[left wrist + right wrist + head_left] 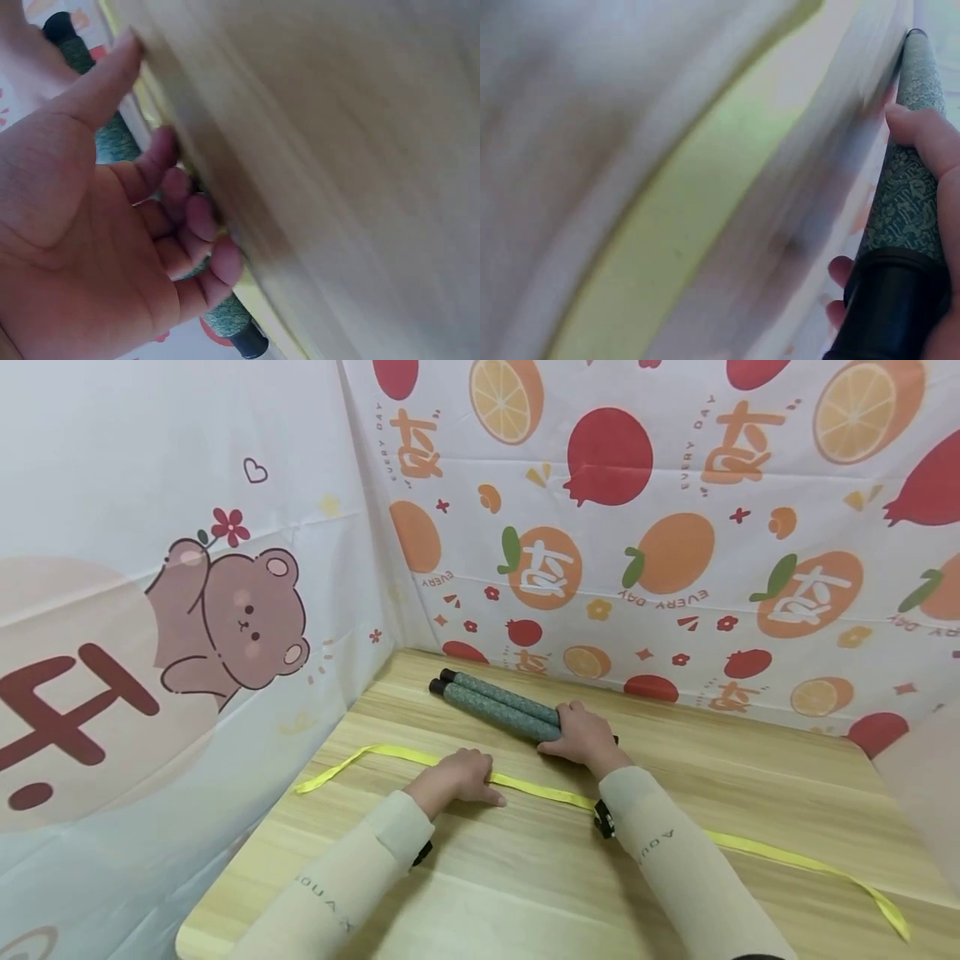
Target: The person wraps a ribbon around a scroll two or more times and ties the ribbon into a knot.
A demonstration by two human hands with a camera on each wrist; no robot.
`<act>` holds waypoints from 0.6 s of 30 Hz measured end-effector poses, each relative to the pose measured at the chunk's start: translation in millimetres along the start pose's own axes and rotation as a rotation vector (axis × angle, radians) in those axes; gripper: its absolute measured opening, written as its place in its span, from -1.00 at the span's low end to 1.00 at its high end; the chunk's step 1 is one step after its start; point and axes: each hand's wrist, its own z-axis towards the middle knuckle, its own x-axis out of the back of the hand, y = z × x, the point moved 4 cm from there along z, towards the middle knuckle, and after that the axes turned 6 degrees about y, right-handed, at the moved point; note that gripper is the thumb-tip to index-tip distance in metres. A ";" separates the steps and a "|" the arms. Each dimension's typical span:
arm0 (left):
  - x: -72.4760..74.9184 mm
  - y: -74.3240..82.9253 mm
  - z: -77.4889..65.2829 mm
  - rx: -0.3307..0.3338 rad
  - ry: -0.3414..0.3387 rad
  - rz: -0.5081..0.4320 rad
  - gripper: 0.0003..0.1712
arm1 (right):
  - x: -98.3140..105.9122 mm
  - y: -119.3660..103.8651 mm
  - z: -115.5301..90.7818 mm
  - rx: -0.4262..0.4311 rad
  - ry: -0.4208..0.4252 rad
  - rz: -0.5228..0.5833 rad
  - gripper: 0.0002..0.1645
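Note:
Two green patterned scrolls with black end knobs lie side by side near the back of the table. My right hand grips them by their right end; in the right wrist view its thumb and fingers lie around a scroll close to its black knob. A long yellow ribbon runs across the table in front of the scrolls. Over the ribbon, my left hand rests with loosely bent fingers, the fingertips down at the ribbon and tabletop. The left wrist view shows its palm holding nothing.
The light wooden table has a rounded front left corner. A fruit-print cloth hangs behind its back edge, and a bear-print cloth hangs along the left. The ribbon's right part passes beneath my right forearm.

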 end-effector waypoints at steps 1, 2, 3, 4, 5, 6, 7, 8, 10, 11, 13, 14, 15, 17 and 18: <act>0.5 0.5 -1.0 0.004 0.002 -0.005 -0.51 | 0.2 -1.3 -1.8 0.003 0.008 -0.002 0.09; 0.8 1.2 -2.2 0.007 0.001 -0.009 -0.53 | 0.3 -2.7 -3.7 0.006 0.016 -0.007 0.08; 1.4 2.2 -3.7 0.007 0.002 -0.014 -0.55 | 0.5 -4.0 -5.8 0.009 0.022 -0.012 0.07; 2.5 3.2 -4.2 0.007 0.005 -0.019 -0.57 | 1.3 -4.5 -7.1 0.011 0.029 -0.019 0.05; 3.4 4.4 -4.8 0.006 0.005 -0.023 -0.60 | 2.0 -5.0 -8.5 0.012 0.035 -0.026 0.04; 4.3 5.7 -5.6 0.004 0.006 -0.020 -0.63 | 2.3 -5.0 -9.7 0.011 0.042 -0.032 0.03; 5.0 6.7 -6.4 0.003 0.010 -0.018 -0.65 | 2.6 -5.0 -11.0 0.012 0.047 -0.037 0.02; 6.1 8.1 -7.4 0.001 0.015 -0.012 -0.67 | 3.0 -4.8 -12.7 0.012 0.052 -0.042 0.02; 8.7 10.5 -8.8 0.000 0.040 0.003 -0.67 | 3.4 -3.9 -15.0 0.011 0.067 -0.045 0.02; 10.3 11.9 -9.5 -0.001 0.056 0.007 -0.65 | 3.8 -3.2 -16.2 0.009 0.076 -0.040 0.02; 14.0 14.6 -9.8 0.003 0.106 -0.007 -0.61 | 5.3 -2.0 -18.8 0.004 0.097 -0.023 0.02; 16.2 16.1 -9.6 0.006 0.130 -0.026 -0.58 | 6.4 -1.3 -20.4 0.000 0.105 -0.015 0.02; 18.4 17.6 -9.0 0.011 0.157 -0.056 -0.56 | 7.5 -0.5 -22.1 -0.004 0.119 -0.005 0.02; 22.8 19.7 -6.8 0.024 0.221 -0.132 -0.53 | 10.6 0.7 -26.5 -0.009 0.145 0.016 0.03; 25.2 20.4 -5.5 0.040 0.259 -0.170 -0.50 | 12.4 1.0 -28.7 -0.008 0.161 0.024 0.02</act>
